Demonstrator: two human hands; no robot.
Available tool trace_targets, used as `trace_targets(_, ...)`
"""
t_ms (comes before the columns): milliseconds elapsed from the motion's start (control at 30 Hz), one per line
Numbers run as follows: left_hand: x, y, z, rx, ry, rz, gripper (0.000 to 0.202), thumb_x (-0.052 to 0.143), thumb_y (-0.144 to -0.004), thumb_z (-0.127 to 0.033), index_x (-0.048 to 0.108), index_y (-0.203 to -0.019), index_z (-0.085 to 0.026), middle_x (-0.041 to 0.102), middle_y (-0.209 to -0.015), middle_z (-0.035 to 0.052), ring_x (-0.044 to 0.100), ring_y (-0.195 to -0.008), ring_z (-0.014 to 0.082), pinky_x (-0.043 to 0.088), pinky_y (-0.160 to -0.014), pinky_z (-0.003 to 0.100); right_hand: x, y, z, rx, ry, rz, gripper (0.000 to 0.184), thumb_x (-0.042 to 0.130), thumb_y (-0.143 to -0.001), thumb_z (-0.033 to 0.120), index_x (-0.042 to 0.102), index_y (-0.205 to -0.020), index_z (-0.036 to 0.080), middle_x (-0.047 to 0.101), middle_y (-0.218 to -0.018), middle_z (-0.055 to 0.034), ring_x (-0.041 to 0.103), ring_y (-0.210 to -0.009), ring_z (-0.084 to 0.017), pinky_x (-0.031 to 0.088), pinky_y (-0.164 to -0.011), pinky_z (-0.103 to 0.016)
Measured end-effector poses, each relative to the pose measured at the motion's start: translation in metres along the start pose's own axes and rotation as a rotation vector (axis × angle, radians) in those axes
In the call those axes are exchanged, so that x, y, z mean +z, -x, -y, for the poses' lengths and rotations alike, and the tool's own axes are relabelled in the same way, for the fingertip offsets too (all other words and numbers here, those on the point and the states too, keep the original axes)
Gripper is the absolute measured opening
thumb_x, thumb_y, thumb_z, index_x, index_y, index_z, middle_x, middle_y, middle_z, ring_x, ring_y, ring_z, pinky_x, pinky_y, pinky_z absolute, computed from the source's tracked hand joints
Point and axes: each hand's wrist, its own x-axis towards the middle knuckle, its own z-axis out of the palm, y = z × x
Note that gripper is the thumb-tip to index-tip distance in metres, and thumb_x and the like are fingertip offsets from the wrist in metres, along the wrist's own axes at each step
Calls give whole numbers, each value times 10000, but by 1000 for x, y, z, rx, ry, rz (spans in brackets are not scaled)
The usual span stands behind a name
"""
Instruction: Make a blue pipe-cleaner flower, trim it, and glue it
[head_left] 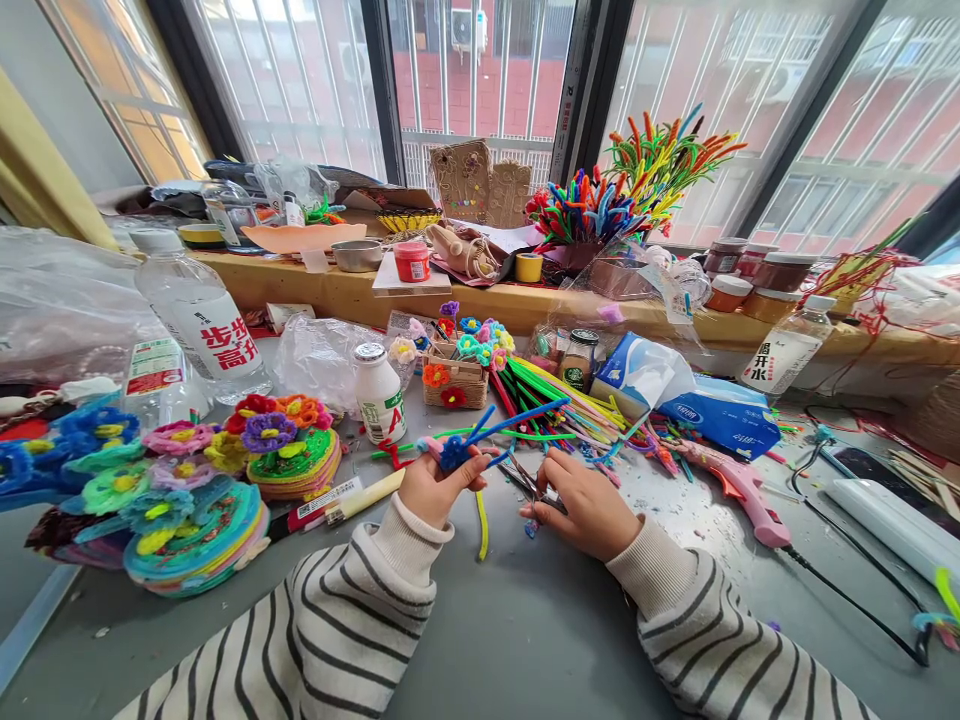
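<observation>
Between the fingers of my left hand (441, 487) is a blue pipe-cleaner flower (454, 453), its long blue stems sticking out up and to the right. My right hand (581, 500) has its fingers through a pair of scissors (526, 478). The blades point left, close by a blue stem near my left fingertips; whether they touch it I cannot tell. A yellow pipe cleaner (482, 525) hangs or lies just below my left hand. Behind both hands a heap of coloured pipe cleaners (559, 400) spreads over the table.
Finished fuzzy flowers on round coiled bases (199, 545) stand at the left, near water bottles (199, 315). A small white bottle (379, 393) and a flower basket (457, 385) are ahead. At the right lie a pink glue gun (739, 485) with its cord and a blue tissue pack (720, 412).
</observation>
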Motion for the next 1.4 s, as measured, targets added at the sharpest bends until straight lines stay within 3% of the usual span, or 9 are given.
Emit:
trace_targets(633, 4, 3, -7, -42, -7, -3, 250, 684, -369, -213, 509, -522, -120, 578, -484, -27, 494, -362, 69, 455, -391, 185, -1, 0, 0, 13, -51, 6, 253, 382, -731, 432, 419, -696, 184, 446, -732, -17, 460, -645, -131, 370, -570, -233)
trace_targets(1400, 1, 1, -4, -43, 12, 9, 223, 668, -413, -168, 512, -557, -97, 550, -445, -59, 496, -364, 54, 460, -395, 162, 2, -2, -2, 5, -52, 23, 269, 356, -744, 437, 409, -693, 178, 441, -732, -17, 459, -636, -128, 370, -559, -221)
